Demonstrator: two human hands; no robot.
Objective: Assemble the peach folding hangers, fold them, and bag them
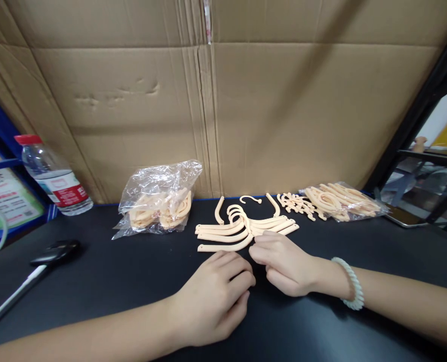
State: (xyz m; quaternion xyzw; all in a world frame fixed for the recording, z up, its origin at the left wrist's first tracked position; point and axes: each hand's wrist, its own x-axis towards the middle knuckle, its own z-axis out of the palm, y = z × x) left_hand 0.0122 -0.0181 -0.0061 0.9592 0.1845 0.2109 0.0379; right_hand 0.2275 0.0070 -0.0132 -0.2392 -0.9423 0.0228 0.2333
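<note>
Several cream plastic clothes hangers [223,247] lie stacked on the black table, their hooks pointing toward the cardboard. My right hand [283,264] is closed at the near hanger's middle joint, its knuckles over the right-hand side of the stack. Whatever its fingertips grip is hidden. Just in front of the stack, my left hand [217,294] is curled with its fingers bent in toward the right hand. Its fingertips are out of sight, and I cannot make out anything in them. Beyond the stack lie a loose hook [250,199] and two loose hanger arms [219,210].
A pile of small hooks [296,205] lies at the back right, beside a plastic bag of hanger parts [344,201]. Another clear bag [159,198] stands back left. Further left are a water bottle [59,176] and a black device with a white cable [55,252]. Cardboard [132,100] walls the back.
</note>
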